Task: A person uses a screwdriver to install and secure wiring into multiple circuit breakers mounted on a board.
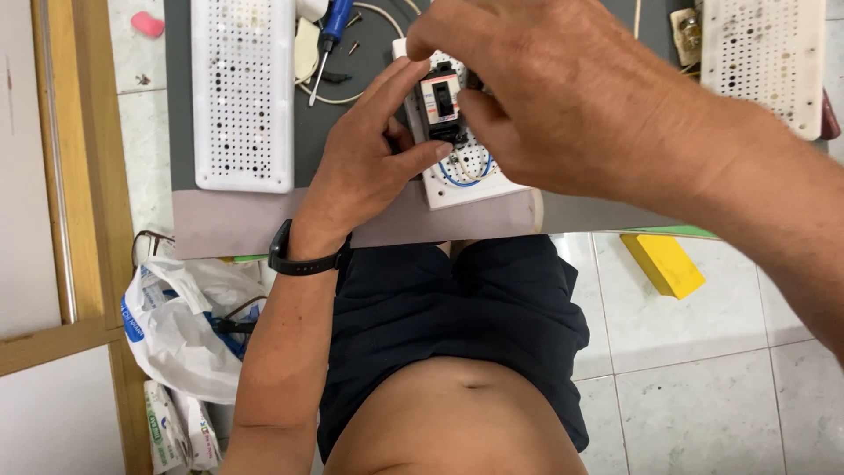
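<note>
My left hand (369, 158) and my right hand (563, 97) both grip a small white and black circuit breaker (441, 104) with an orange patch. It sits on a white perforated board (479, 180) at the near edge of a grey table top (264, 224). Blue and pale wires (462, 171) loop out beneath the breaker. A black band (299, 259) wraps my left wrist. My right fingers cover the breaker's right side.
A long white perforated panel (242, 88) lies at left, another (765, 62) at far right. A blue-handled screwdriver (330, 35) and cable rest between them. On the tiled floor lie a yellow block (664, 264) and white plastic bags (180, 325).
</note>
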